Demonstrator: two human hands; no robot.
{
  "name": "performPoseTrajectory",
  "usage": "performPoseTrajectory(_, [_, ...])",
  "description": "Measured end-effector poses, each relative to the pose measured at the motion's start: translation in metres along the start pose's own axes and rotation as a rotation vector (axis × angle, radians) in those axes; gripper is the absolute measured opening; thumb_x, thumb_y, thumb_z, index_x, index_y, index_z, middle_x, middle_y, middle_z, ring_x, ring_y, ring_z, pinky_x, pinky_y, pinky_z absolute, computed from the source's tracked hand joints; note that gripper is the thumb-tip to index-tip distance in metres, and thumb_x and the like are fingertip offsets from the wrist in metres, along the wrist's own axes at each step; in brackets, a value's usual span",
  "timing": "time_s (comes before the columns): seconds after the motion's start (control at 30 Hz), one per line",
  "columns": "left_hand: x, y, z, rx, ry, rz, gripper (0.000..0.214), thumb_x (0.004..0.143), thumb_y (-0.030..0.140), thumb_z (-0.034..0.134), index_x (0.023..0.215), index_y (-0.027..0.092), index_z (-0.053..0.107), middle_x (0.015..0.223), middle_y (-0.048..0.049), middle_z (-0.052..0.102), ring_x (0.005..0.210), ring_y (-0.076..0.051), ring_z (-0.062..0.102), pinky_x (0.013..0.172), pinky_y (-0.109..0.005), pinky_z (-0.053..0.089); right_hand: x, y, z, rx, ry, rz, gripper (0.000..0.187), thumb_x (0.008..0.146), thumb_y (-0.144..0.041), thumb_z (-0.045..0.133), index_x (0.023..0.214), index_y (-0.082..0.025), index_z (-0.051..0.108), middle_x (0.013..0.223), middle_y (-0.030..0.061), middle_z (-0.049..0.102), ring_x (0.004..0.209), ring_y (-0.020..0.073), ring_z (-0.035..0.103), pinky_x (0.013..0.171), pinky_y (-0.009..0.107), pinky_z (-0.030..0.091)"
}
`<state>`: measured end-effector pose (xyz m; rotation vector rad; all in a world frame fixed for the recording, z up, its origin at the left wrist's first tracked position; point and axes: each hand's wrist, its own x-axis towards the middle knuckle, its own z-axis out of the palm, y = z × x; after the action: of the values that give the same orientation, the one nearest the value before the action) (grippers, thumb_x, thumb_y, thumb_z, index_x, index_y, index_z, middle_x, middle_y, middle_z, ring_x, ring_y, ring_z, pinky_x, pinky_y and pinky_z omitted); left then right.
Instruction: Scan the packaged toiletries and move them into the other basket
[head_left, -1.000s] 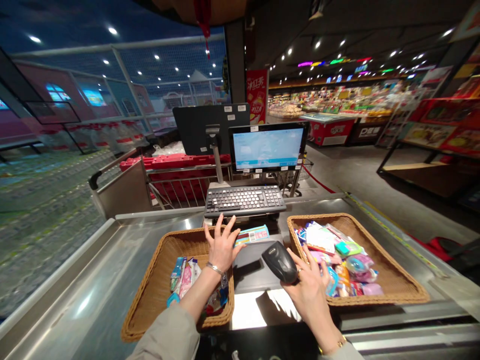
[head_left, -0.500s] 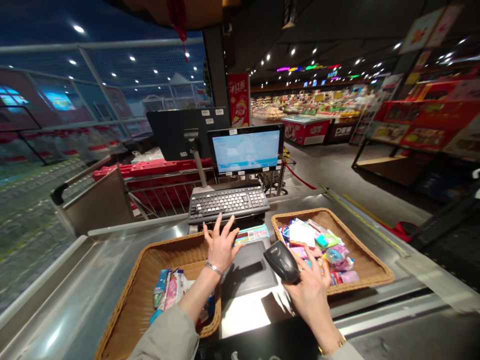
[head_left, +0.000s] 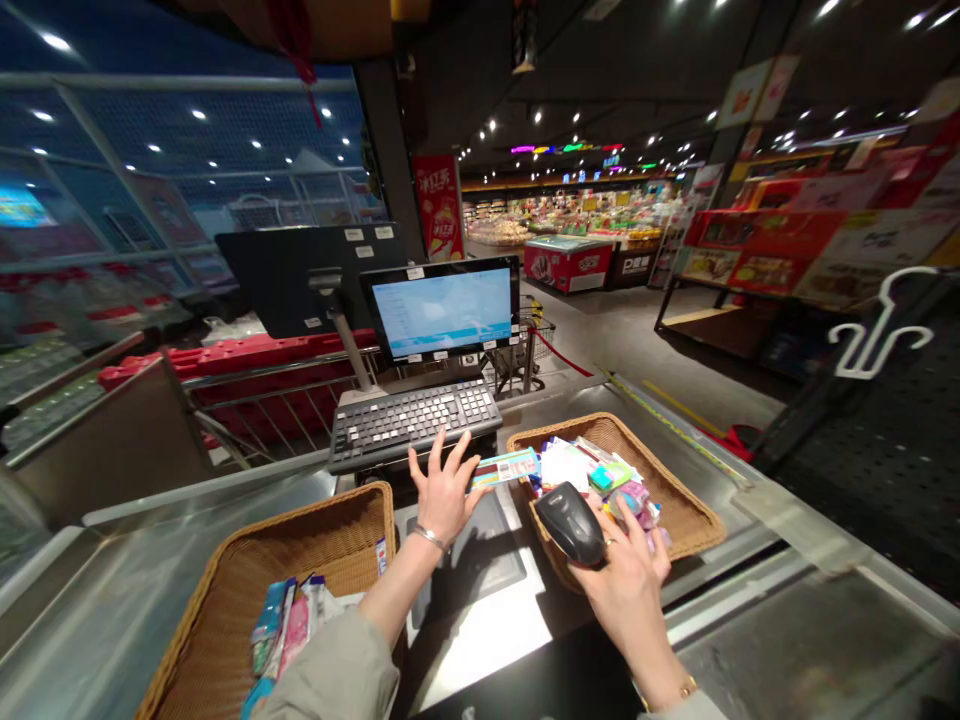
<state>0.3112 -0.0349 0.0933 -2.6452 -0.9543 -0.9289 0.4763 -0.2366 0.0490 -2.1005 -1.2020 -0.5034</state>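
My left hand [head_left: 442, 500] hovers over the counter just in front of the keyboard [head_left: 416, 415], its other fingers spread. Between thumb and index finger it grips a flat light-blue and pink packet [head_left: 504, 468] with a barcode facing up. My right hand [head_left: 626, 570] is wrapped round a black handheld barcode scanner [head_left: 571, 525], which partly covers the right wicker basket [head_left: 682, 515]. Small colourful packaged goods [head_left: 611, 475] fill that basket. Below my left forearm stands the left wicker basket [head_left: 217, 580], with several packets [head_left: 289, 620] in it, partly hidden by my sleeve.
A lit monitor [head_left: 446, 310] stands behind the keyboard, with the back of a second screen [head_left: 300, 275] beside it. A grey plate [head_left: 487, 550] lies in the metal counter between the baskets. White hooks [head_left: 877, 330] hang at the right.
The view has turned right, so the baskets and screens sit further left. Both hands have shifted right over the counter, the packet now reaching the right basket's near-left rim.
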Motion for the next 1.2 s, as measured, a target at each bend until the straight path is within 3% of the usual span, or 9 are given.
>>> performPoseTrajectory(0.43, [0.032,0.034,0.027,-0.055,-0.067,0.045,0.030,0.084,0.042,0.062,0.111,0.032,0.067,0.147,-0.0028,0.048,0.144,-0.035,0.025,0.113,-0.069,-0.003,0.005,0.038,-0.002,-0.041,0.070,0.144,0.027,0.078,-0.050,0.059,0.085,-0.027,0.072,0.112,0.0046,0.071,0.127,0.0314,0.046,0.109,0.056,0.013])
performPoseTrajectory(0.7, [0.050,0.052,0.044,-0.076,-0.106,0.099,0.027,0.087,0.036,0.057,0.111,0.031,0.067,0.149,-0.0009,0.045,0.145,-0.034,0.023,0.113,-0.071,-0.001,0.010,0.057,-0.005,-0.098,0.142,0.218,0.037,0.078,-0.057,0.054,0.083,-0.026,0.072,0.105,0.0064,0.073,0.124,0.0318,0.049,0.106,0.056,0.017])
performPoseTrajectory(0.93, [0.060,0.068,0.061,-0.119,-0.115,0.141,0.031,0.085,0.042,0.060,0.112,0.030,0.067,0.148,-0.0046,0.047,0.145,-0.036,0.023,0.113,-0.071,0.000,0.010,0.074,-0.010,-0.135,0.159,0.284,0.046,0.079,-0.064,0.050,0.078,-0.024,0.072,0.097,0.0081,0.074,0.121,0.0322,0.051,0.107,0.055,0.018])
performPoseTrajectory(1.2, [0.078,0.110,0.088,-0.157,-0.147,0.131,0.042,0.089,0.052,0.050,0.125,0.033,0.060,0.151,-0.0037,0.043,0.145,-0.035,0.021,0.112,-0.071,0.000,0.004,0.090,-0.016,-0.151,0.141,0.351,0.044,0.078,-0.062,0.051,0.075,-0.024,0.072,0.101,0.0091,0.073,0.123,0.0319,0.049,0.108,0.053,0.016])
